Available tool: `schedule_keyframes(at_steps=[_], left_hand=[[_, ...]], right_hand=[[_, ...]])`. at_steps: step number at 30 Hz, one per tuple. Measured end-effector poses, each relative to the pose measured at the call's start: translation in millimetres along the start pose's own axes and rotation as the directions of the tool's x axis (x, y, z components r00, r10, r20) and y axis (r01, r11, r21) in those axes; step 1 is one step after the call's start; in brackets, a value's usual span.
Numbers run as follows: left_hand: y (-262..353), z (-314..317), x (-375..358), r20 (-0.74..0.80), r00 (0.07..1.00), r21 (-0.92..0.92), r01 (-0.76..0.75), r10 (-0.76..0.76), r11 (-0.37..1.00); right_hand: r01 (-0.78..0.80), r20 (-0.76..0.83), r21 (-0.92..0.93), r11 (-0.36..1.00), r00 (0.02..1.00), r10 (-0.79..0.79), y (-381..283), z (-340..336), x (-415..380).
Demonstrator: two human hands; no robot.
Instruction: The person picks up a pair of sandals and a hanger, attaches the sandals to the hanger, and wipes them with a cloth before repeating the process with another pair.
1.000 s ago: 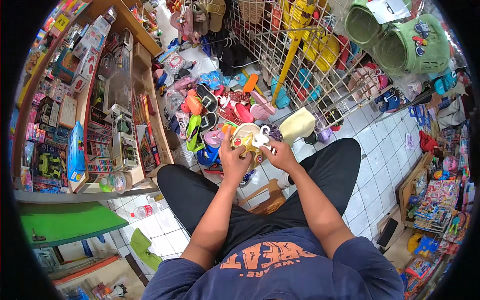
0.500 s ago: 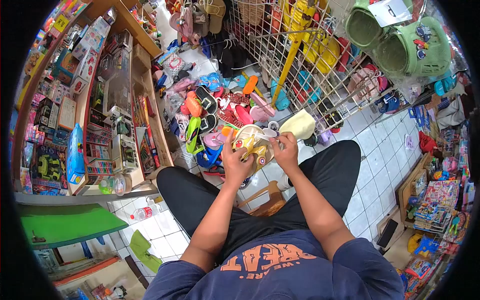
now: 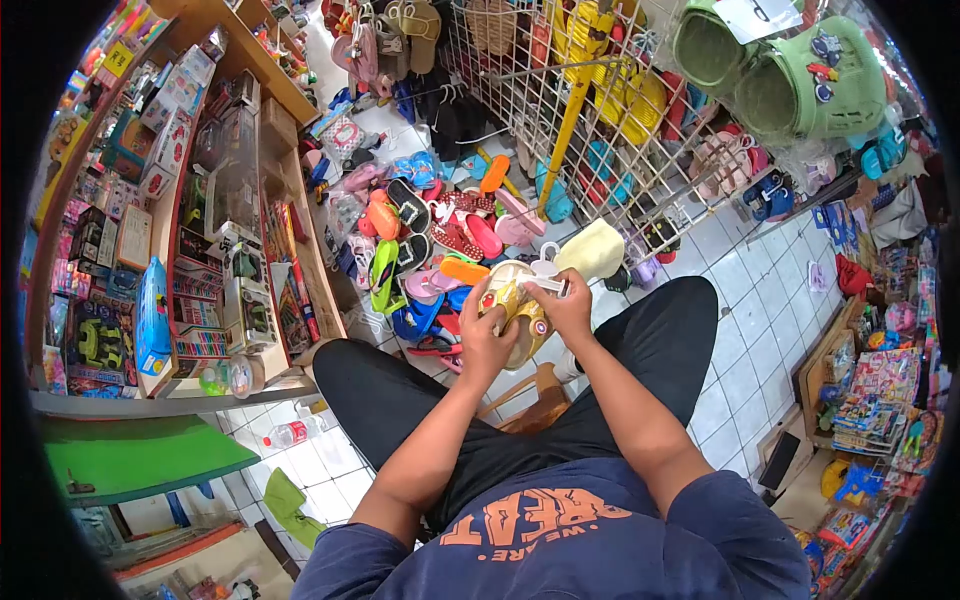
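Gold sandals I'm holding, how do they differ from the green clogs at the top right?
The gold sandals have gold uppers over pale soles, while the green clogs are green. The gold sandals are gripped in your left hand; the green clogs are up beside the wire rack, untouched by either hand. Both are footwear with small decorations on top.

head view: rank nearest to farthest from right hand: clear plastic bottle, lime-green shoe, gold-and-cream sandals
1. Gold-and-cream sandals, just left of the right hand
2. Lime-green shoe, farther left
3. Clear plastic bottle, on the floor tiles, leftmost
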State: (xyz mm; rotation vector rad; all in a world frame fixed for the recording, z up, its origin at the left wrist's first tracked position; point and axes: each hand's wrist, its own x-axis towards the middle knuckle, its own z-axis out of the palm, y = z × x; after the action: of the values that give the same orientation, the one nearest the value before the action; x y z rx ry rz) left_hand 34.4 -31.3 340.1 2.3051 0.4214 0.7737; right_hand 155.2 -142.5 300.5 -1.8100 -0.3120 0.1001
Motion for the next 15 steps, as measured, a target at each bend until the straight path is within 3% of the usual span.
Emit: schedule_keyframes(at_steps=[4,9,11,12,14,15], left_hand=[[3.9,3.0,-2.7,0.053,0.998,-0.088,0.032,-0.027,0.996],[8.8,-4.2,7.1,0.133,0.991,-0.124,0.043,-0.026,0.991],[1.0,-11.3,11.0,0.302,0.949,-0.246,0.164,-0.085,0.955],[-5.7,-13.8,11.9,0.306,0.948,-0.247,0.167,-0.087,0.954],[-27.3,-14.2,8.4,0.47,0.797,-0.487,0.593,-0.38,0.641],[-45.3,-8.8,2.1,0.484,0.739,-0.516,0.673,-0.469,0.529]], right_hand=[[-0.044,-0.028,0.08,0.996,0.999,0.046,-2.6,-3.6,1.7],[0.026,-0.052,-0.01,1.0,0.998,-0.027,-11.3,-12.2,5.0],[0.031,-0.004,-0.055,0.998,0.999,-0.032,-12.7,-16.7,7.0],[0.027,-0.005,-0.058,0.998,1.0,-0.027,-13.3,-19.0,8.4],[0.076,0.18,-0.037,0.996,0.981,-0.068,-12.7,-23.1,11.3],[0.099,0.222,0.014,0.995,0.97,-0.1,-5.0,-21.0,12.0]])
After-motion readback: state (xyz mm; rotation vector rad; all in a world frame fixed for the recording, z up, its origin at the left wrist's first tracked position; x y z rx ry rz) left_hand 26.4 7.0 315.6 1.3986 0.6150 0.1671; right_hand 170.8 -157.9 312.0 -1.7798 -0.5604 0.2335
